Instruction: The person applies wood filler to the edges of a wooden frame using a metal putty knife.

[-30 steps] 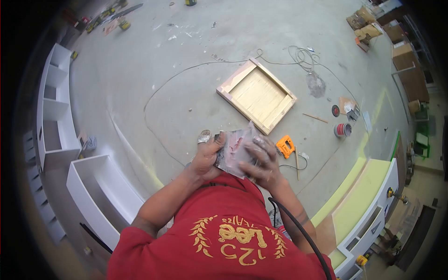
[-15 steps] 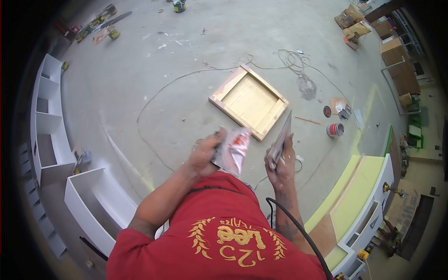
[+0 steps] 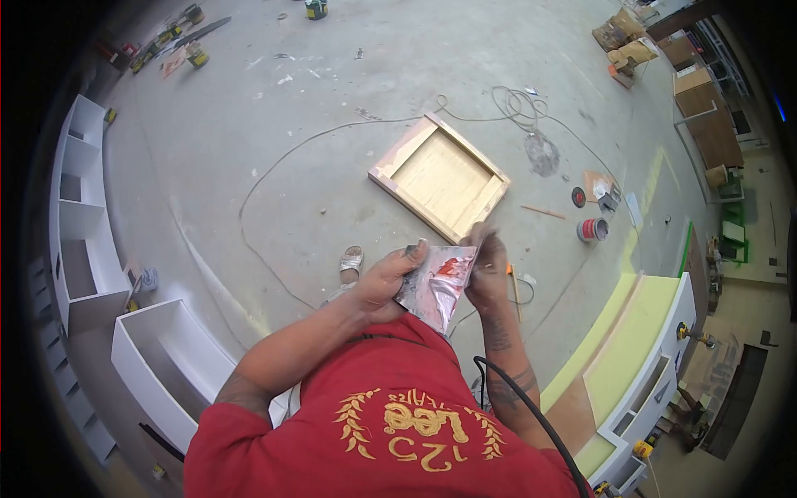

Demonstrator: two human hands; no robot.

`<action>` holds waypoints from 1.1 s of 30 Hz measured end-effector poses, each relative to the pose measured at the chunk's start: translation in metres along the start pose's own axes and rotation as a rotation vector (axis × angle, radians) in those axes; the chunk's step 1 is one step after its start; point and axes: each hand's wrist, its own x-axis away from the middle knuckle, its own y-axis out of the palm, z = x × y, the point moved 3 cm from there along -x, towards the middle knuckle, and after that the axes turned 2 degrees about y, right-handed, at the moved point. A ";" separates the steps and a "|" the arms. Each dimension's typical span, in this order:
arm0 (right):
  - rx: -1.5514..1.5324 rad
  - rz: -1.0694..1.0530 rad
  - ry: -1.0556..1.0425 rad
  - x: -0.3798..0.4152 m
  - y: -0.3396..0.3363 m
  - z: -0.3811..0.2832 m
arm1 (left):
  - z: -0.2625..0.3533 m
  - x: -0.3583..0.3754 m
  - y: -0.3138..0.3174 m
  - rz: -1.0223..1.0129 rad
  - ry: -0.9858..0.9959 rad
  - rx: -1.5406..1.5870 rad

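Note:
My left hand (image 3: pixel 383 284) is closed around the edge of a flat mixing plate (image 3: pixel 422 303), thumb on top. Smeared over the plate is a pinkish-silver putty (image 3: pixel 447 295) with a streak of red paste (image 3: pixel 449 267). At the plate's right edge is my right hand (image 3: pixel 490 274), its fingers wrapped round a flat putty knife that is blurred and mostly hidden. Beyond both hands, a square wooden panel with a raised border (image 3: pixel 444 176) lies on the concrete floor.
An open can (image 3: pixel 593 230), a dark round lid (image 3: pixel 579 197) and a thin stick (image 3: pixel 544 212) lie right of the panel. A cable (image 3: pixel 282 162) loops across the floor. White cabinet carcasses (image 3: pixel 83 220) stand left; a yellow-green and white unit (image 3: pixel 623 349) stands right.
My right hand has swung the putty knife from upright, apart from the plate, to the plate's right edge. My left hand has moved slightly right with the plate, whose face now shows more.

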 end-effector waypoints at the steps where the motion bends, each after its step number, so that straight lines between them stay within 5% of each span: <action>1: 0.254 -0.129 -0.014 0.007 0.004 -0.001 | -0.001 0.000 0.002 -0.028 -0.010 0.043; 2: 0.501 -0.256 -0.061 0.015 0.009 -0.003 | 0.010 -0.001 -0.001 -0.030 0.070 0.048; 3: 0.362 -0.327 0.203 0.025 0.021 -0.013 | 0.028 -0.002 -0.007 -0.032 0.145 0.054; 4: 0.339 -0.411 0.245 0.028 0.017 -0.007 | 0.047 -0.004 -0.014 -0.035 0.222 0.063; 7: 0.484 -0.163 0.199 0.033 -0.004 -0.005 | 0.085 0.006 -0.004 0.087 0.440 -0.044; 11: -0.146 0.118 0.062 0.036 0.019 -0.036 | 0.097 0.020 -0.001 0.217 0.626 -0.204; 13: 0.023 0.038 0.023 0.038 0.022 -0.043 | 0.091 0.019 0.001 0.266 0.707 -0.226; 19: 0.338 0.105 0.037 0.054 0.030 -0.031 | 0.071 0.017 0.006 0.330 0.743 -0.375; 23: 0.131 0.285 -0.074 0.058 0.021 -0.034 | 0.066 0.022 0.007 0.415 0.910 -0.330; 28: 0.028 0.263 -0.101 0.074 0.049 -0.028 | 0.052 0.020 0.020 0.536 1.068 -0.201; 33: 0.045 0.313 -0.089 0.073 0.059 -0.014 | 0.029 0.019 0.011 0.431 0.945 -0.468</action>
